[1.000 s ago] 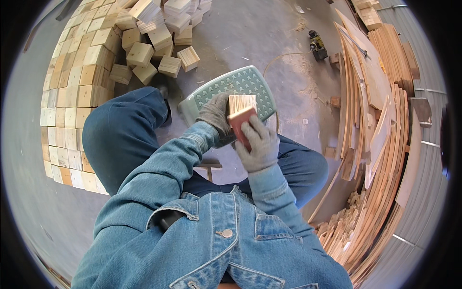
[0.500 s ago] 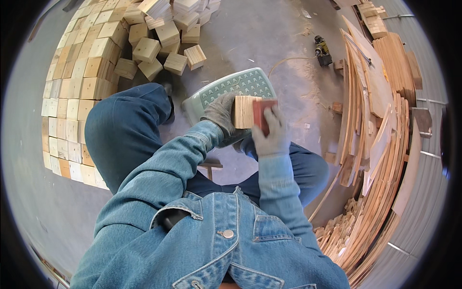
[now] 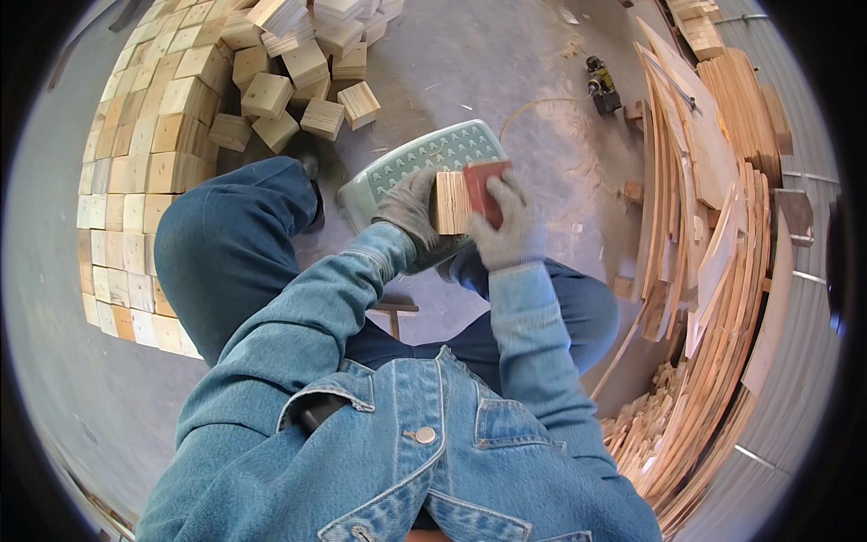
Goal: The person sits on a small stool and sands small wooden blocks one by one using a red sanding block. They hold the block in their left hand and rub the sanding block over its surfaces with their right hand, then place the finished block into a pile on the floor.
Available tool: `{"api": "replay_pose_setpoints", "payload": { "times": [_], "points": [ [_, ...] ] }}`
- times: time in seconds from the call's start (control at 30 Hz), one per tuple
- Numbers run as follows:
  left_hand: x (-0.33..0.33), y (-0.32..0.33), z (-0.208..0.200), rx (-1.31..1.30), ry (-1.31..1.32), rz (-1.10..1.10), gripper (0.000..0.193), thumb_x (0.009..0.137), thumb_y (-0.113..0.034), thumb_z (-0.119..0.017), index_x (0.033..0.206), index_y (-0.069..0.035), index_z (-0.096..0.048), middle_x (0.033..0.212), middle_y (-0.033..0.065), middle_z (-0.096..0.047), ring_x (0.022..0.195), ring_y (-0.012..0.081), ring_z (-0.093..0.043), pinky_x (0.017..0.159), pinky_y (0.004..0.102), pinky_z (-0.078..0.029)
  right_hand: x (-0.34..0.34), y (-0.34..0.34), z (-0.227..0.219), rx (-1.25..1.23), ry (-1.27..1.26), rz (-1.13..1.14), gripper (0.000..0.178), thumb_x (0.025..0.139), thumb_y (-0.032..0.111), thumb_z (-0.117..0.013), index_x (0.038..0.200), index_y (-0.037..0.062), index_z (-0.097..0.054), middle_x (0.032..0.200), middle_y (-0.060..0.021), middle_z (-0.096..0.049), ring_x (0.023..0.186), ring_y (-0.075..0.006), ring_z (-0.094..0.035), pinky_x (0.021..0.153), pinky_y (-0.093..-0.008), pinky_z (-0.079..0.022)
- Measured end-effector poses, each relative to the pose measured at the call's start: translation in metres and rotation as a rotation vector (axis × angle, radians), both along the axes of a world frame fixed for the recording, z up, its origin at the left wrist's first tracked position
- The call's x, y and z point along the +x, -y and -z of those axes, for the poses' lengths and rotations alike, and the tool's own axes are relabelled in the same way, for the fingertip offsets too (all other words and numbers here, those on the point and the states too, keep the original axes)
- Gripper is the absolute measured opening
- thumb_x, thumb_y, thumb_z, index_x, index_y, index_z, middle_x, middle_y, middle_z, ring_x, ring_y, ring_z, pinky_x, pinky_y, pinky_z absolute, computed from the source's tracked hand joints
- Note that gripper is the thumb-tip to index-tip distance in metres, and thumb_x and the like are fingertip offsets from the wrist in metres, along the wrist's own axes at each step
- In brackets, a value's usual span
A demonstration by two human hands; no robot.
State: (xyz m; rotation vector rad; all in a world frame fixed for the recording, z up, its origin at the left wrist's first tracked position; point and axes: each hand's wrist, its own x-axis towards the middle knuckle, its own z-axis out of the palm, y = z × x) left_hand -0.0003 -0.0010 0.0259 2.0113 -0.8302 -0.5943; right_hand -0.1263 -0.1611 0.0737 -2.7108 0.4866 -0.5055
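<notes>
My gloved left hand (image 3: 411, 208) grips a squared wooden block (image 3: 451, 204) from its left side, over a pale green plastic stool (image 3: 379, 172) with a patterned top. The block's layered, striped end faces up. In my gloved right hand (image 3: 508, 221) is a flat reddish-brown sanding block (image 3: 485, 191), pressed against the right side of the wooden block and slightly tilted. The fingers of my right hand wrap over its right edge. My left palm and the lower part of the wooden block are hidden.
Wooden blocks are stacked neatly (image 3: 135, 181) on the left, with a loose heap of blocks (image 3: 271, 95) beside them. A yellow-black cordless drill (image 3: 601, 86) lies on the floor ahead. Long planks (image 3: 722, 298) and wood offcuts (image 3: 646, 415) line the right side.
The sanding block has moved slightly away from me along the wooden block's right side and tilted. My left hand still holds the wooden block in nearly the same place.
</notes>
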Motion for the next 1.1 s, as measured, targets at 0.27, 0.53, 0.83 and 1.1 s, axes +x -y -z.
{"api": "replay_pose_setpoints", "payload": {
  "times": [0.27,0.53,0.83,1.1],
  "points": [
    [0.003,0.009,0.064,-0.097,0.060,0.010,0.106,0.057,-0.043,-0.103,0.144,-0.010,-0.052,0.135,0.0126,-0.066,0.125,0.0289,-0.064,0.115,0.0405,-0.049,0.048,0.060,0.002,0.386,-0.104,0.222,0.063,0.080,0.021,-0.091,0.137,0.0021,-0.071,0.138,-0.0248,-0.069,0.127,-0.0369,-0.069,0.111,-0.0415,-0.054],
    [-0.007,-0.010,0.005,0.133,0.033,-0.016,0.115,0.062,-0.047,-0.097,0.156,-0.010,-0.044,0.148,0.0217,-0.055,0.141,0.0417,-0.053,0.123,0.0461,-0.043,0.008,0.060,0.014,0.560,-0.272,0.275,0.071,0.078,0.021,-0.092,0.139,-0.0044,-0.068,0.135,-0.0230,-0.072,0.123,-0.0312,-0.071,0.108,-0.0381,-0.055],
    [-0.005,-0.014,-0.008,-0.052,-0.101,0.020,0.118,0.062,-0.029,-0.103,0.161,-0.005,-0.044,0.148,0.0182,-0.063,0.140,0.0321,-0.059,0.121,0.0400,-0.044,0.004,0.047,-0.006,0.682,-0.099,0.129,0.070,0.079,0.026,-0.093,0.137,-0.0051,-0.068,0.132,-0.0240,-0.073,0.121,-0.0331,-0.072,0.109,-0.0380,-0.055],
    [-0.008,-0.020,0.023,-0.173,-0.246,-0.055,0.093,0.069,-0.018,-0.097,0.151,-0.003,-0.056,0.143,0.0167,-0.066,0.133,0.0279,-0.063,0.117,0.0377,-0.049,-0.027,0.025,-0.007,0.413,-0.211,0.187,0.066,0.083,0.024,-0.090,0.138,-0.0048,-0.068,0.139,-0.0236,-0.069,0.126,-0.0326,-0.069,0.112,-0.0389,-0.053]
  ]
}}
